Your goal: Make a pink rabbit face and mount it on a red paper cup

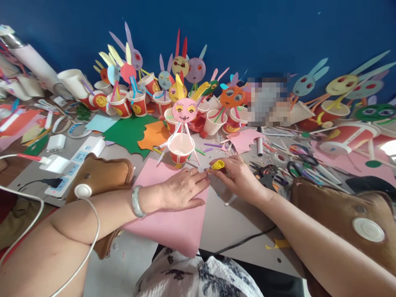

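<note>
My left hand lies palm down over the pink paper sheet, fingers stretched and thumb apart. Its fingertips come close to my right hand, which pinches a small yellow cylinder with a hollow end. What exactly the cylinder is, I cannot make out. Just beyond my left fingers, a paper cup stands upright on the sheet's far edge. A pink round paper face with yellow ears rises over it on white strips.
Several cups with paper rabbit faces line the blue wall. Green paper and orange paper lie behind the cup. Pliers or a glue gun and scissors lie at right. Brown pouches flank my arms; a power strip is left.
</note>
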Demonstrator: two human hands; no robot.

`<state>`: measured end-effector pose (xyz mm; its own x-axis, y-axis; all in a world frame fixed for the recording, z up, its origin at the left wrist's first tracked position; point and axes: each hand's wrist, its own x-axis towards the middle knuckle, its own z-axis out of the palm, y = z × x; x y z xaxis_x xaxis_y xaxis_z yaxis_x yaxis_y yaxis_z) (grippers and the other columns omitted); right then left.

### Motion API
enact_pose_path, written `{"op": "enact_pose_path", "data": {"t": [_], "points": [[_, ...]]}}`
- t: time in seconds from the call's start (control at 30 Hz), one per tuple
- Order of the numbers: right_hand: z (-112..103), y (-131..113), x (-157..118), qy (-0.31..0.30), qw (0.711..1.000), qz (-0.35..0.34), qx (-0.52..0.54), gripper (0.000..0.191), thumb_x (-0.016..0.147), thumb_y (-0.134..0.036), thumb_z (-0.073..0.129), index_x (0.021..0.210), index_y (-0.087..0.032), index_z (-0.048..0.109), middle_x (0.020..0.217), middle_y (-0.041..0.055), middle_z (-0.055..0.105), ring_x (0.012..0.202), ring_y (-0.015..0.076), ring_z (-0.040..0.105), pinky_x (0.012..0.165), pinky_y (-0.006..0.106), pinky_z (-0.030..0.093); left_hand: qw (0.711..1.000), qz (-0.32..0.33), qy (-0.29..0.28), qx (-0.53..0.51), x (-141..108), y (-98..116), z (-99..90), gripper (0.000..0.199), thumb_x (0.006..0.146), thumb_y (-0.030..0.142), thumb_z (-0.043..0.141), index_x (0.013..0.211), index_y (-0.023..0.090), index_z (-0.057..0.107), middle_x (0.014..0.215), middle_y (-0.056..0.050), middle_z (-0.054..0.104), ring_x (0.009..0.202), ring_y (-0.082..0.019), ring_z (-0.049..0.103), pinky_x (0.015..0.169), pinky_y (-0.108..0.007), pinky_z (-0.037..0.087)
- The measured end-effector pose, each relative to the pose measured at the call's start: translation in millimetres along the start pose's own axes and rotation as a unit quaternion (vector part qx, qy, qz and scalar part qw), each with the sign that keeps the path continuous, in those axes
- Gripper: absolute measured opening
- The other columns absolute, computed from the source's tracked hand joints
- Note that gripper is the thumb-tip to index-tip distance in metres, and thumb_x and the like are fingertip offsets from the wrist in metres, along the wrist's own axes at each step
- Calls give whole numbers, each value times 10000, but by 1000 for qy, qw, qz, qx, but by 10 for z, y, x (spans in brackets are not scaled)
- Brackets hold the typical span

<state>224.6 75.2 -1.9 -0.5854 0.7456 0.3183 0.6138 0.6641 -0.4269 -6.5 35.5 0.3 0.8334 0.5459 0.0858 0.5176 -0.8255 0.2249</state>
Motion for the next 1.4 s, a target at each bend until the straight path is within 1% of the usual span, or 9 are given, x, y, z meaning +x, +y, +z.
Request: {"op": "enact_pose_path", "data": {"t": [0.3,0.47,0.6,0.77,0.87,1.0,1.17,1.27,1.4], "points": [[50,1,-6,9,1000,-14,-12,158,1025,-326,531,999,-212,637,907,68,768,829,235,698,855,378,439,1000,1,-4,-12,16,-7,-23,330,948,410,633,1132,136,614,1276,-156,622,1052,-300,564,929,-436,448],[88,15,3,19,1000,-3,-12,164,1003,-343,567,970,-204,648,874,75,760,806,242,689,844,378,438,1000,-1,-10,-10,3,-19,1,358,945,409,625,1164,126,617,1345,-161,609,1088,-314,562,979,-457,448],[53,19,15,42,998,33,17,147,965,-334,605,899,-212,653,822,53,753,750,221,668,820,361,451,1000,4,-1,-4,-15,-36,33,385,946,423,623,1193,128,615,1495,-181,529,1175,-335,551,1014,-478,442],[-63,-31,18,70,990,102,70,178,938,-358,616,858,-211,676,746,31,728,667,188,632,668,307,466,1000,1,-4,-8,-11,-34,27,370,955,416,613,1174,119,621,1505,-203,515,1218,-341,552,1015,-483,449],[-81,-63,6,53,992,91,71,177,935,-369,624,877,-215,691,784,42,748,705,197,652,697,315,492,1000,1,-10,-13,5,-17,-7,376,953,407,617,1195,119,608,1456,-203,546,1192,-330,560,1002,-474,453],[-24,-42,-13,21,999,33,29,147,951,-333,621,891,-223,699,794,50,756,730,212,660,779,349,492,1000,-8,-24,-15,21,3,-52,365,951,407,616,1186,128,607,1317,-168,613,1095,-309,564,967,-451,451],[47,34,-18,15,999,-28,4,173,993,-348,580,996,-218,694,906,68,787,785,225,685,862,382,467,1000,-6,-28,-3,17,0,-53,334,962,415,599,1156,144,623,1356,-156,601,1086,-307,556,962,-449,440],[39,51,-11,27,999,-28,2,176,990,-346,581,1018,-215,693,935,74,791,833,239,713,888,397,465,1000,-5,-22,-6,9,-7,-38,362,955,403,621,1193,131,617,1439,-175,565,1121,-313,558,987,-465,441],[-49,10,-8,54,998,30,19,163,964,-341,598,995,-223,706,906,67,790,821,240,718,842,379,501,1000,-2,-22,-3,2,-9,-37,386,951,402,633,1210,116,611,1507,-193,520,1163,-326,558,1009,-479,440]]}}
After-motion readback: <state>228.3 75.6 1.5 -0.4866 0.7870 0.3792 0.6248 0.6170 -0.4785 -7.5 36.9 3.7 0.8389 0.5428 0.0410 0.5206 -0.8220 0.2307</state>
